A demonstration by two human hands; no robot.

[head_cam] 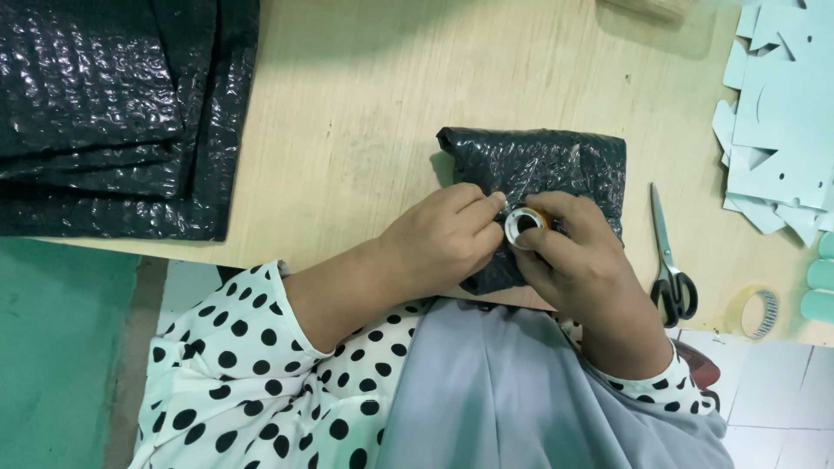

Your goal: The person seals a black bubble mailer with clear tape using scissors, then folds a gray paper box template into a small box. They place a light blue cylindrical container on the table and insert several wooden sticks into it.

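Wooden desk (365, 130) carries a black bubble-wrap parcel (556, 161) at its near edge. Right hand (578, 260) grips a tape roll (524, 226) against the parcel; left hand (447, 234) pinches, apparently, the tape's end. Scissors (671, 269) lie just right.

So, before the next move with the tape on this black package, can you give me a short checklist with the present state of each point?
1. Tape roll held in right hand: ok.
2. Left hand fingers at the roll's edge: ok.
3. Free tape end found: cannot tell.
4. Black bubble-wrap package lying flat on the table: ok.
5. Scissors close by, right of package: ok.
6. Package folds closed: cannot tell.
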